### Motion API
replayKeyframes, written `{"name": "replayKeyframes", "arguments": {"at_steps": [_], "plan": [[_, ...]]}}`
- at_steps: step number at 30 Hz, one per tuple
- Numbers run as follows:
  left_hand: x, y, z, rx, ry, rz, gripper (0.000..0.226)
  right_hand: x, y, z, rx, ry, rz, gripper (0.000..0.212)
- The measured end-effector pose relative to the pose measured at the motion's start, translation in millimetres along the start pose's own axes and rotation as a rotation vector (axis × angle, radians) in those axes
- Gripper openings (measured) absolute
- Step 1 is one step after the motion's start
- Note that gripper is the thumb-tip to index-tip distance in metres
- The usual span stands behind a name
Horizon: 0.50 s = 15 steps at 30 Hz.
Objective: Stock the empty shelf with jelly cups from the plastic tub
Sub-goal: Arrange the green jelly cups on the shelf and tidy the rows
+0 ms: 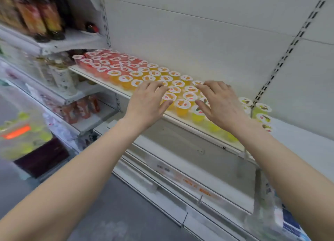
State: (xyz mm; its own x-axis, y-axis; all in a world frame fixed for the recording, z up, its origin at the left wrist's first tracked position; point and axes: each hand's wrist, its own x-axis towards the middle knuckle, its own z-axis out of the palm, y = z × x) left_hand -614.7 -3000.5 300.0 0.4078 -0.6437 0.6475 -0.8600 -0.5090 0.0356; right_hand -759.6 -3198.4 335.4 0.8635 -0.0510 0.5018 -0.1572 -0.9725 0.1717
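The shelf (97, 79) at mid-frame is lined with white-lidded jelly cups (181, 104), ranked red, orange, yellow. The left hand (147, 105) and right hand (219, 107) are held spread over the orange ones, nothing gripped.

Jelly cups (153, 74) packed in rows on the shelf (189, 126), running from its left end rightward. Left hand (150, 101) and right hand (218, 103) over the middle cups. Tub (23, 132) far left, below.
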Motion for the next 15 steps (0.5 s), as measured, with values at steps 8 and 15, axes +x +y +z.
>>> {"name": "replayKeyframes", "arguments": {"at_steps": [8, 15], "plan": [[-54.4, -158.0, -44.6, 0.131, -0.036, -0.058, 0.05, 101.9, -138.1, 51.4, 0.087, 0.034, -0.167, 0.049], [-121.3, -274.3, -74.9, 0.166, -0.09, -0.226, 0.049, 170.6, -270.1, 98.9, 0.197, 0.041, -0.299, 0.05]]}}
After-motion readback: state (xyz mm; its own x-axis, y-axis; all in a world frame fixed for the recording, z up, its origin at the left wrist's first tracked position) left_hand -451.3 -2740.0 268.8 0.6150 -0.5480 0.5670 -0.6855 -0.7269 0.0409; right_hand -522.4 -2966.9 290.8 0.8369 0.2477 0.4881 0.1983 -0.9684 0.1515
